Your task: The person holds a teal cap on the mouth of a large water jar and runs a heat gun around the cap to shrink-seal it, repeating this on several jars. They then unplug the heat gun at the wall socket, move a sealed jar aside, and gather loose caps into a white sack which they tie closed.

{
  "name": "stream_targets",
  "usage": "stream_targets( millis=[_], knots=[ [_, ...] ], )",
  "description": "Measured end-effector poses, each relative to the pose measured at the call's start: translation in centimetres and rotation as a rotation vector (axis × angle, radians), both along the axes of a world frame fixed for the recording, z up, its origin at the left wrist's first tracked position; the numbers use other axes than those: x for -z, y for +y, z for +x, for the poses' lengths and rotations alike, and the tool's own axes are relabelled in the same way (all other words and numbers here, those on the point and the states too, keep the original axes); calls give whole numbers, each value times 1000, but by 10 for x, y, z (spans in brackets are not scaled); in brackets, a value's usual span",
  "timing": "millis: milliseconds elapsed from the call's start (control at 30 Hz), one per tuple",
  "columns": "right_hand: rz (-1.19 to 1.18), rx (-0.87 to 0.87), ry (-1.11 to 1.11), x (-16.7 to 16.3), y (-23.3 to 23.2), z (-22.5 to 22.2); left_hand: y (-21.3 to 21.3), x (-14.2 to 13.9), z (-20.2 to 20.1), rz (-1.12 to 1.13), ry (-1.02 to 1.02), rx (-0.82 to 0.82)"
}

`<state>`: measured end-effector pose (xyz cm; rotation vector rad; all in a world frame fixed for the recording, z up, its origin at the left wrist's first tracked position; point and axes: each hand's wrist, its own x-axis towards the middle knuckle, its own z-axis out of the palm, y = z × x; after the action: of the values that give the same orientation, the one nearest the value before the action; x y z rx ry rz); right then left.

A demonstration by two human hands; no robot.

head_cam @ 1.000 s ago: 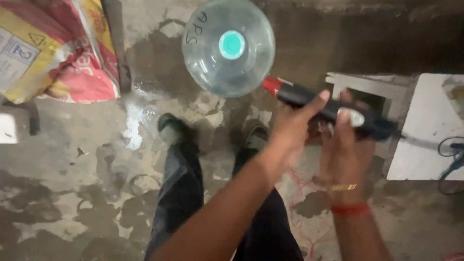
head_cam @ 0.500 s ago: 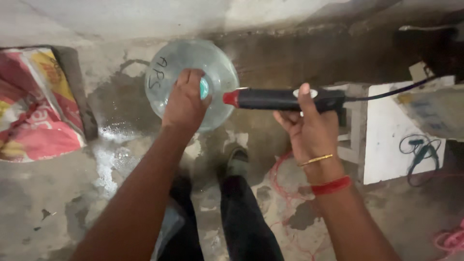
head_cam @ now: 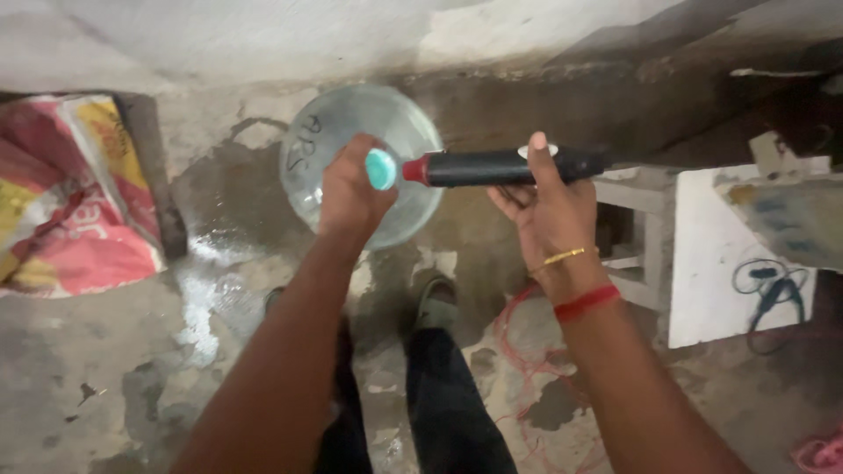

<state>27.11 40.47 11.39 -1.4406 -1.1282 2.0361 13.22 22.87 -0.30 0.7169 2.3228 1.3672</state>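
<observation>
Rough concrete floor, stained and patchy, wet and shiny in one spot near the left. Grubby pale wall along the top, darker and shadowed toward the right. Red and yellow sack slumped on the floor at left. White boxy stand on the right, dark cable dangling against it. Tangle of red cord lying on the floor. Dim light overall.

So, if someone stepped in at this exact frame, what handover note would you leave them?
Left hand: gripping the neck of the big clear water jug by its teal cap.
Right hand: holding the black tool level, red tip at the cap.
Jug stands on the wet floor before the feet.
Done: tool brought to the cap.
Left: cap is still on.
</observation>
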Motion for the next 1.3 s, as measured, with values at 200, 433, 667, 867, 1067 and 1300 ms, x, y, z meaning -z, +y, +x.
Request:
stream_targets(
  millis=[200, 433, 667, 867, 1067, 1300],
  knots=[
    [83, -95, -3, 23, -17, -10, -1, 5, -2, -33, -47, -37],
    [97, 48, -33, -1, -6, 4, -16, 3, -9, 36, -70, 44],
    [105, 44, 8, 14, -7, -6, -18, 2, -7, 96, -49, 4],
    [129, 69, -92, 31, -18, -23, -20, -2, -3, 106, -88, -2],
    [113, 48, -57, 22, -19, -7, -25, -1, 9, 55, -135, -34],
    [97, 91, -57, 20, -13, -7, -44, 5, 49, 248, -333, -170]
  ],
)
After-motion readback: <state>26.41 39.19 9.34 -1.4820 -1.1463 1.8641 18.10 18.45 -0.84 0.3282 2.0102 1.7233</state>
